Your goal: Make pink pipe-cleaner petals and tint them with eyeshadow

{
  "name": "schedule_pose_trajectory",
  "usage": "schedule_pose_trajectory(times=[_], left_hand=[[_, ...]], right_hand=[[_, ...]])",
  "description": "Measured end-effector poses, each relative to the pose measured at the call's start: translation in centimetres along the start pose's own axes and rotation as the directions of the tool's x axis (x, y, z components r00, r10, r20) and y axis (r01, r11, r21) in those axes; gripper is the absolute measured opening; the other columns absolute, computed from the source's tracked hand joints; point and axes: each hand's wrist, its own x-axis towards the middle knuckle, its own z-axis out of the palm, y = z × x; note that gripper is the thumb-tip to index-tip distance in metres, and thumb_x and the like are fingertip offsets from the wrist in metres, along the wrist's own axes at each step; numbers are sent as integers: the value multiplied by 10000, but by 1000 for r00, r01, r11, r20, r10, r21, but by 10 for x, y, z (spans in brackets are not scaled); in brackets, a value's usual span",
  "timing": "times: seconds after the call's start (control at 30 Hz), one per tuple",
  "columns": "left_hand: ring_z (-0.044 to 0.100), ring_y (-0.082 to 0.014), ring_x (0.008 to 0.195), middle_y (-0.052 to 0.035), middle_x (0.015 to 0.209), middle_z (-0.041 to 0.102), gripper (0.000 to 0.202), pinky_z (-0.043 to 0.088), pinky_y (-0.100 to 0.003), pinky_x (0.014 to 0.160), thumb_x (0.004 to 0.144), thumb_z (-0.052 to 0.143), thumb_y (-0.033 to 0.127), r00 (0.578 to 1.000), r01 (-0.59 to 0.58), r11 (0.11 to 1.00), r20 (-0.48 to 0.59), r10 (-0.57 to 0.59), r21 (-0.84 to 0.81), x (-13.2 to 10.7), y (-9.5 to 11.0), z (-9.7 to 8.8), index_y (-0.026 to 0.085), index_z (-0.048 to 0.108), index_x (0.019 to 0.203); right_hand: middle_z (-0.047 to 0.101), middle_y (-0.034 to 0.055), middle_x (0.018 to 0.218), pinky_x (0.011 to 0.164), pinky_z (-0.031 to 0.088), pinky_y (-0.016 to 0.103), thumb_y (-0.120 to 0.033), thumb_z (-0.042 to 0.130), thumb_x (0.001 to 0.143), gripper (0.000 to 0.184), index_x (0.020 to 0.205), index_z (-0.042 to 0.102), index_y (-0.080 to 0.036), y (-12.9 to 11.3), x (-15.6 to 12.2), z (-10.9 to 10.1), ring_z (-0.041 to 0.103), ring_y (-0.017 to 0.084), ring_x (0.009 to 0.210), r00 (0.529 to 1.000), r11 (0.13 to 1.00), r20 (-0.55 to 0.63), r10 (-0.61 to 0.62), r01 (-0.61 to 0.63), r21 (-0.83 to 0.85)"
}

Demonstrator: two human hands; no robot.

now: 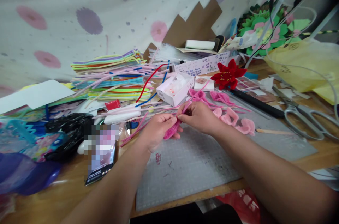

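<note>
Over the grey cutting mat (182, 167), my left hand (160, 127) grips a bundle of bent magenta pipe cleaners (171, 131), thumb on top. My right hand (197, 114) pinches the upper end of the same piece, close to the left fingertips. How the strands join is hidden by my fingers. Just past my right hand lie looped magenta pipe-cleaner petals (222, 98). Pale pink pipe-cleaner loops (245, 126) rest on the mat beside my right forearm.
Piled pipe cleaners (113, 79) fill the back left. A small white box (176, 88) stands beyond my hands, near a red pipe-cleaner flower (229, 74). Large scissors (304, 113) lie at right, a phone (103, 153) at left, beside a black plastic bag (70, 134).
</note>
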Motion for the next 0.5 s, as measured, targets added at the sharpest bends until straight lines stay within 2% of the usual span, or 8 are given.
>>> schedule_pose_trajectory(times=[0.17,0.3,0.4,0.5], left_hand=[[484,-56,426,28,612,574,218,412,-216,475,778,580,342,998,-51,998,-23,51,37,-1,-1,2,145,556,689],[453,-59,421,37,560,542,196,382,-203,456,774,552,302,995,-75,991,-64,82,108,1,-1,2,151,537,648],[449,-59,416,43,541,528,184,368,-195,450,789,517,275,993,-68,985,-84,83,161,2,0,0,151,545,656],[448,-58,412,52,528,510,183,361,-188,445,805,502,268,993,-64,979,-85,82,193,3,0,-2,151,560,676]], right_hand=[[651,9,652,580,471,231,-93,579,746,73,728,620,-151,0,0,2,607,129,622,1000,1000,-6,7,-7,-18],[659,9,661,604,478,240,-98,592,761,76,746,645,-151,3,0,4,616,132,636,1000,1000,10,-25,25,0],[674,36,769,688,495,277,-126,611,791,88,831,682,-160,9,-1,-1,627,147,732,984,982,1,-180,180,-61],[620,88,1036,830,478,351,-177,656,797,109,888,714,-197,11,-2,-10,586,190,961,906,876,-39,-421,395,-278]])
